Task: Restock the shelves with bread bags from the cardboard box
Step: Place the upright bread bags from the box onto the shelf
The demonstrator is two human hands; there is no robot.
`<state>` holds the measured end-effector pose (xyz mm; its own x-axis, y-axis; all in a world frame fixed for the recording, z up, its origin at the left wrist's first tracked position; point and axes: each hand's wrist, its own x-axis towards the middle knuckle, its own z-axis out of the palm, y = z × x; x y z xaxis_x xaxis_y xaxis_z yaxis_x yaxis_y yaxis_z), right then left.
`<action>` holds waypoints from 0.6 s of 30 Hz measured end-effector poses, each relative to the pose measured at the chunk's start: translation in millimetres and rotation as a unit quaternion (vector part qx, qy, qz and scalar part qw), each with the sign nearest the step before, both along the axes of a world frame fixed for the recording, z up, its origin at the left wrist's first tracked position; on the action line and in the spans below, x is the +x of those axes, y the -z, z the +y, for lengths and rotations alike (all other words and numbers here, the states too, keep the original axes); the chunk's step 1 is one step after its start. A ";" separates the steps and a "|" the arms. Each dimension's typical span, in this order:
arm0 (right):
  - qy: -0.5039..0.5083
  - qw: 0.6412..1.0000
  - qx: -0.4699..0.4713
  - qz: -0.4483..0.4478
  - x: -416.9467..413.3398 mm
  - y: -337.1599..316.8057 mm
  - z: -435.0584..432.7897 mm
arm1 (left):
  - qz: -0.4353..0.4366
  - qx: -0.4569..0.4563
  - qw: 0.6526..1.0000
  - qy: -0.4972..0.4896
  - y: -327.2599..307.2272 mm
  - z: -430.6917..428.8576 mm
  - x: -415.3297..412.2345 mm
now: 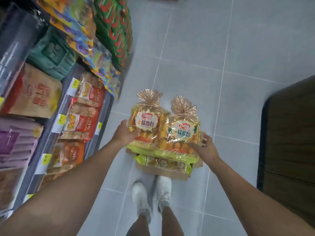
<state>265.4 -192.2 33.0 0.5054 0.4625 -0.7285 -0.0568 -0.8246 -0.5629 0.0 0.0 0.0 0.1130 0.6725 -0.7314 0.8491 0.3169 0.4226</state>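
Note:
Two clear bread bags with tied, ruffled tops are held side by side above the floor. My left hand (123, 133) grips the left bread bag (146, 121) at its lower left edge. My right hand (205, 147) grips the right bread bag (183, 130) at its lower right corner. Below them on the floor lies the cardboard box (163, 172), with green-edged bread packs (167, 163) still in it. The shelves (56, 116) stand to my left, stocked with packaged goods.
Yellow price tags (60, 119) line the shelf edges. A dark wooden counter (289, 142) stands at the right. Grey tiled floor (213, 57) stretches ahead. My white shoes (151, 196) stand just behind the box.

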 end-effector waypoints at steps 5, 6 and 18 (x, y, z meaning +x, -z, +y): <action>0.073 0.995 0.028 0.057 6.7 51.1 11.1 | 0.026 -0.027 0.996 -0.079 44.2 15.4 4.3; 0.071 0.995 0.034 0.056 6.3 57.8 10.9 | 0.029 -0.038 0.995 -0.088 49.5 15.7 3.9; 0.075 0.991 -0.004 0.113 24.5 64.3 -17.5 | -0.023 -0.074 0.992 -0.100 38.7 9.5 -4.5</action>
